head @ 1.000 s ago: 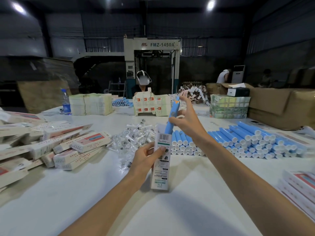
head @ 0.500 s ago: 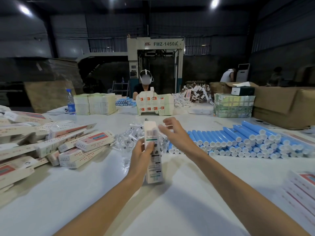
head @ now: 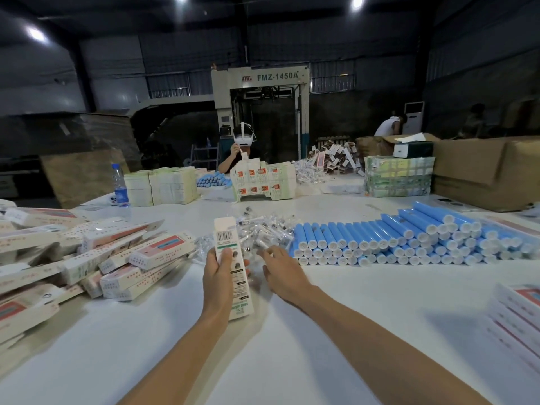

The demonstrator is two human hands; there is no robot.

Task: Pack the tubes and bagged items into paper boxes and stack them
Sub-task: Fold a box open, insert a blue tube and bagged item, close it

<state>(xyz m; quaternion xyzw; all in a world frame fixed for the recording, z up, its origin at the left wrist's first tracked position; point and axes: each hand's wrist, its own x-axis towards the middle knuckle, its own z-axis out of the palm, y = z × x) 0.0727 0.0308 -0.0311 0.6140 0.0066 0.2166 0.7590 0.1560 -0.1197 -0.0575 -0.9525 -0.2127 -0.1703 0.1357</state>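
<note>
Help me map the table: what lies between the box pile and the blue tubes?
Head view: bagged items, the box in the left hand, and the right hand.

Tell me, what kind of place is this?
Probably a packing workshop in a factory hall: blue tubes stacked on a white table, a heap of paper boxes, and a big machine behind.

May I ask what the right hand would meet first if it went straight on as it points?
Most likely the pile of clear bagged items just ahead of the right hand; depth is unclear.
</note>
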